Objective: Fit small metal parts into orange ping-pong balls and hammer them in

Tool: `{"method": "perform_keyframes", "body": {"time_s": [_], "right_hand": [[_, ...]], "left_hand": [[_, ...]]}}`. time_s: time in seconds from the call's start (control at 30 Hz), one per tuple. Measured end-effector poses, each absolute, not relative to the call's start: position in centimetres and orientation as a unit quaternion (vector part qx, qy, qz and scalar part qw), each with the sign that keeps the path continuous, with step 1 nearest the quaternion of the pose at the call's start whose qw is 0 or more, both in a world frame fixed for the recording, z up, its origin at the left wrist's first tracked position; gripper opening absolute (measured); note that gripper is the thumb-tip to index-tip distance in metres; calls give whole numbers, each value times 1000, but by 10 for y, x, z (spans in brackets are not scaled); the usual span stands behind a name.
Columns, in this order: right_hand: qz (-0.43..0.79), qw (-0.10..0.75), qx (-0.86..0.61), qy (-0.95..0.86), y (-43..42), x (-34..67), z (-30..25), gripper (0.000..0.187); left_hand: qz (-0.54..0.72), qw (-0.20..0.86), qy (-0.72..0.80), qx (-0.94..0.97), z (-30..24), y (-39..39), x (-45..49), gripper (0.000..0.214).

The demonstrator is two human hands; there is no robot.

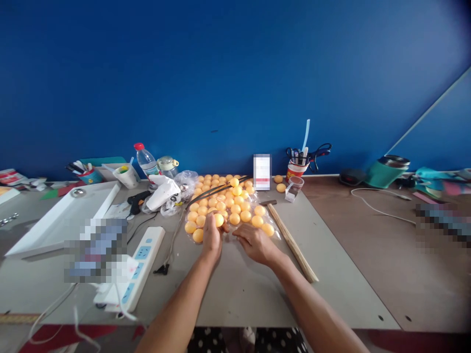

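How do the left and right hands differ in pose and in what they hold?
The left hand stands fairly upright on edge, while the right hand lies flatter, back up, fingers pointing inward. The left hand has an orange ball in its grip; no ball shows in the right hand. Both hands are bare and at the near side of the other balls.

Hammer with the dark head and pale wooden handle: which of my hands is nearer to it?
Your right hand: it is just left of the hammer, not touching it. Your left hand, holding a round orange ball, is farther left.
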State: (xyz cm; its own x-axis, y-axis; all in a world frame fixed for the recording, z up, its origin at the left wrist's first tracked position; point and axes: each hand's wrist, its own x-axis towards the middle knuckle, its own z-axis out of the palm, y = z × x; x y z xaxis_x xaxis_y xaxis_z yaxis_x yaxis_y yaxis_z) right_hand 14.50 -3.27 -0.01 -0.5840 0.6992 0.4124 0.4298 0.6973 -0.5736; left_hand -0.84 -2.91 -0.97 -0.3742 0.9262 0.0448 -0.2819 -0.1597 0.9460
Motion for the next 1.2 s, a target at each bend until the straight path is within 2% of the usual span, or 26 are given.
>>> {"method": "perform_keyframes", "body": {"time_s": [0.43,0.93,1.1,1.2], "right_hand": [[176,196,-432,-863,-31,138,-2,25],[182,188,-479,-838,-30,136,-2,28],[159,159,-480,-848,-29,128,-1,36],[146,138,-476,-856,-28,123,1,34]], "left_hand": [[730,442,428,297,-15,-22,-19,36],[683,416,482,358,-19,-26,-11,35],[670,411,487,381,-20,-26,-10,36],[668,419,480,384,-21,-25,-11,36]]}}
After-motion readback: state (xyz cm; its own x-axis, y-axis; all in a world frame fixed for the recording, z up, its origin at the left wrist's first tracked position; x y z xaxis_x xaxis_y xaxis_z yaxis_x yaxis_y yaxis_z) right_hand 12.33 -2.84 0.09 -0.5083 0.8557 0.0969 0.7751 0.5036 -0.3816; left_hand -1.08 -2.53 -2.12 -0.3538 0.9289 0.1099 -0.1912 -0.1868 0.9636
